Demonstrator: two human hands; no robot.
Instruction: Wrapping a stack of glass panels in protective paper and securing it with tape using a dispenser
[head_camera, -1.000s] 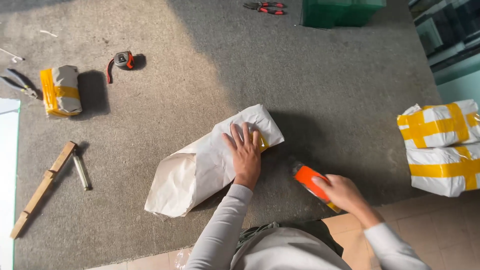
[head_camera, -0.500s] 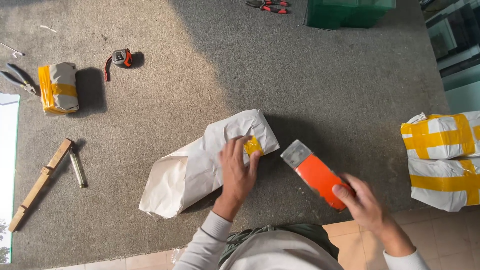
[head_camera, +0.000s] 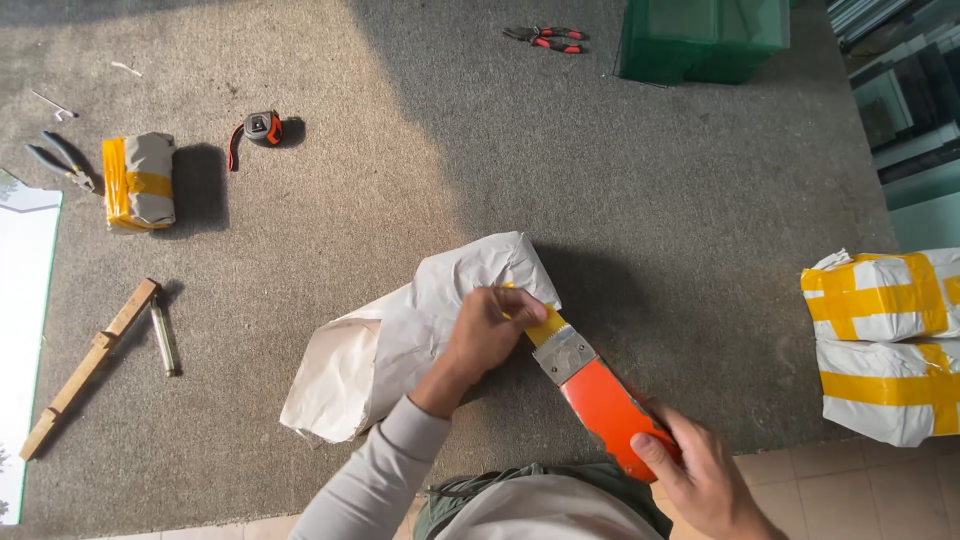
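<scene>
Mat (head_camera: 420, 150) is left bare above the parcel (head_camera: 420, 330) | right side is blocked by taped bundles (head_camera: 880, 340) | left is hemmed by wooden stick (head_camera: 90, 365), small bundle (head_camera: 138, 180) | tape measure (head_camera: 262, 128) is set well apart

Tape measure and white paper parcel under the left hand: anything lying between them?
Nothing. In the head view, only bare grey carpet runs between the tape measure and the white paper parcel.
</scene>
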